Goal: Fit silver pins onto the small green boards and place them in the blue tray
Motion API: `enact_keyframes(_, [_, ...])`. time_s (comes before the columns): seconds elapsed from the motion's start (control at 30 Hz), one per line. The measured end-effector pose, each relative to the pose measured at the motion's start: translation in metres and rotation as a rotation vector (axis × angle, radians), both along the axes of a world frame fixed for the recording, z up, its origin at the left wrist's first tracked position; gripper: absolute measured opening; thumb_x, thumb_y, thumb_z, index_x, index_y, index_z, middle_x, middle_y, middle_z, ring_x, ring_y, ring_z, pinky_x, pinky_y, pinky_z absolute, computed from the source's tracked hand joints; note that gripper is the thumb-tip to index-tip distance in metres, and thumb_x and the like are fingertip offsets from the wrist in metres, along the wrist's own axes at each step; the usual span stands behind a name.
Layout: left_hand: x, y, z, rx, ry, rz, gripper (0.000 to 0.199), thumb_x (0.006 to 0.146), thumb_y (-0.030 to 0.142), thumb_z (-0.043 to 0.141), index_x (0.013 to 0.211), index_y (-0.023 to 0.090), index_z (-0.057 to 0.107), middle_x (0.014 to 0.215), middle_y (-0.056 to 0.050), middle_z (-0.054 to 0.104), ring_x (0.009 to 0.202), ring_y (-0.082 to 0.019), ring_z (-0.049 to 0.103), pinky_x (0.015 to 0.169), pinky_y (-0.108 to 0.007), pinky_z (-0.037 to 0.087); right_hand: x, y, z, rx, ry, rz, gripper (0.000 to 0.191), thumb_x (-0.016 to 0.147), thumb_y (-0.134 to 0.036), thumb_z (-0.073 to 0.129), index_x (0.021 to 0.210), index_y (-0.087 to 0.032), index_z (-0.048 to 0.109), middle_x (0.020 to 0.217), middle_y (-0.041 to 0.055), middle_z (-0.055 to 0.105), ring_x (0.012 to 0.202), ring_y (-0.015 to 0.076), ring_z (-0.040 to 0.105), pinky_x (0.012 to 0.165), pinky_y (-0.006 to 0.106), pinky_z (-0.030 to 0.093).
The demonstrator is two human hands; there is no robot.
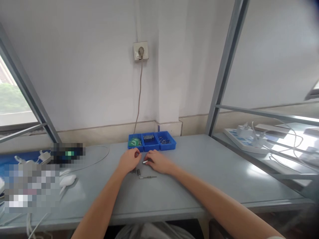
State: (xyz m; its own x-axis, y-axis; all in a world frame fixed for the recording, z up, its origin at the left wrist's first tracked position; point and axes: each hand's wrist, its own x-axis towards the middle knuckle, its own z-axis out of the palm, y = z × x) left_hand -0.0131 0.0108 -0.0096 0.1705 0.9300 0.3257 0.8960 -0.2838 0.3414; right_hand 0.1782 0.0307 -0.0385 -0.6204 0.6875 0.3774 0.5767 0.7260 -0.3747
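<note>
A small silver piece point(145, 162) sits, in the head view, at the fingertips of the right hand point(158, 161), over the middle of the grey surface point(196, 176). The right thumb and forefinger are clamped on it, and its pale end points left. The left hand point(129, 160) is just beside, to the left, with its fingers curled in toward the thumb; I cannot tell whether they are clamped on anything, since the back of the hand hides much of the grip. The two hands are close together but apart.

On the near side of the hands, a short dark cylinder point(139, 172) stands or lies on the surface, with more dark pieces point(134, 171) just left of it, partly hidden by the left hand. Nearer still, a thin metal tool point(148, 177) lies left to right.

On the far side, three blue bins touch in a row: the left bin point(132, 148) holds green items point(135, 142), the middle bin point(151, 146) holds rows of small cylinders point(149, 137), and the right bin point(167, 146) holds loose, small metal parts point(164, 141). Beyond them, a grey cord point(140, 86) hangs from a wall socket point(136, 45). At the left, a white adapter point(67, 180) rests on the surface.
</note>
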Motion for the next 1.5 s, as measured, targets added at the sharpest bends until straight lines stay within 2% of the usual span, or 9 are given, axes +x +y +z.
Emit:
enact_keyframes(0.17, [0.001, -0.001, 0.003, -0.002, -0.010, -0.148, 0.025, 0.090, 0.032, 0.044, 0.090, 0.021, 0.067, 0.088, -0.004, 0.068, 0.082, -0.019, 0.060, 0.070, -0.027, 0.042, 0.007, -0.002, 0.013, -0.101, 0.171, -0.073, 0.014, 0.087, -0.024, 0.057, 0.098, -0.021, 0.065, 0.091, 0.0039, 0.069, 0.080, 0.0182, 0.060, 0.073, 0.031, 0.043])
enact_keyframes(0.37, [0.004, -0.005, 0.004, -0.042, 0.004, -0.258, 0.025, 0.089, 0.030, 0.047, 0.100, 0.021, 0.067, 0.090, -0.006, 0.066, 0.083, -0.019, 0.060, 0.072, -0.027, 0.044, 0.003, -0.005, 0.020, -0.105, 0.313, -0.033, 0.015, 0.082, -0.018, 0.057, 0.094, -0.021, 0.067, 0.092, 0.0033, 0.069, 0.076, 0.0155, 0.058, 0.072, 0.030, 0.045])
enact_keyframes(0.63, [0.003, -0.006, 0.006, 0.012, -0.019, -0.296, 0.021, 0.088, 0.034, 0.051, 0.095, 0.021, 0.067, 0.087, -0.003, 0.065, 0.080, -0.017, 0.059, 0.069, -0.026, 0.042, 0.003, -0.010, 0.022, -0.151, 0.405, -0.011, 0.020, 0.082, -0.021, 0.057, 0.100, -0.020, 0.065, 0.093, 0.0034, 0.068, 0.074, 0.0142, 0.056, 0.069, 0.028, 0.045])
enact_keyframes(0.77, [0.005, -0.005, 0.008, 0.022, 0.005, -0.257, 0.018, 0.087, 0.033, 0.053, 0.087, 0.019, 0.065, 0.081, -0.003, 0.063, 0.073, -0.016, 0.056, 0.065, -0.026, 0.040, 0.000, -0.010, 0.022, -0.153, 0.447, -0.008, 0.021, 0.080, -0.022, 0.060, 0.100, -0.021, 0.066, 0.092, 0.0038, 0.068, 0.072, 0.0142, 0.056, 0.067, 0.028, 0.046])
enact_keyframes(0.97, [0.007, -0.006, 0.008, 0.046, -0.029, -0.276, 0.015, 0.084, 0.029, 0.055, 0.090, 0.020, 0.065, 0.082, -0.002, 0.063, 0.074, -0.016, 0.056, 0.065, -0.025, 0.040, -0.001, -0.012, 0.022, -0.079, 0.444, -0.014, 0.014, 0.081, -0.030, 0.064, 0.090, -0.021, 0.067, 0.090, 0.0038, 0.068, 0.074, 0.0153, 0.057, 0.068, 0.029, 0.046])
enact_keyframes(1.17, [0.007, -0.008, 0.010, 0.062, -0.076, -0.257, 0.017, 0.084, 0.031, 0.054, 0.090, 0.020, 0.065, 0.080, -0.003, 0.064, 0.072, -0.016, 0.055, 0.065, -0.025, 0.040, 0.001, -0.014, 0.024, -0.003, 0.442, -0.038, 0.017, 0.082, -0.031, 0.061, 0.094, -0.021, 0.067, 0.091, 0.0042, 0.069, 0.074, 0.0153, 0.057, 0.069, 0.029, 0.046])
enact_keyframes(1.33, [0.006, -0.005, 0.008, 0.080, -0.010, -0.268, 0.012, 0.081, 0.027, 0.055, 0.084, 0.019, 0.064, 0.076, -0.002, 0.062, 0.069, -0.015, 0.054, 0.062, -0.025, 0.038, 0.000, -0.013, 0.023, 0.026, 0.393, 0.019, 0.015, 0.084, -0.032, 0.060, 0.093, -0.022, 0.067, 0.089, 0.0042, 0.069, 0.074, 0.0160, 0.057, 0.069, 0.030, 0.045])
enact_keyframes(1.5, [0.008, -0.007, 0.007, 0.072, -0.050, -0.234, 0.022, 0.085, 0.036, 0.052, 0.092, 0.020, 0.067, 0.079, -0.003, 0.064, 0.070, -0.015, 0.056, 0.064, -0.025, 0.040, 0.002, -0.012, 0.024, 0.001, 0.403, -0.080, 0.015, 0.082, -0.031, 0.062, 0.091, -0.021, 0.068, 0.089, 0.0044, 0.070, 0.075, 0.0163, 0.059, 0.071, 0.030, 0.046])
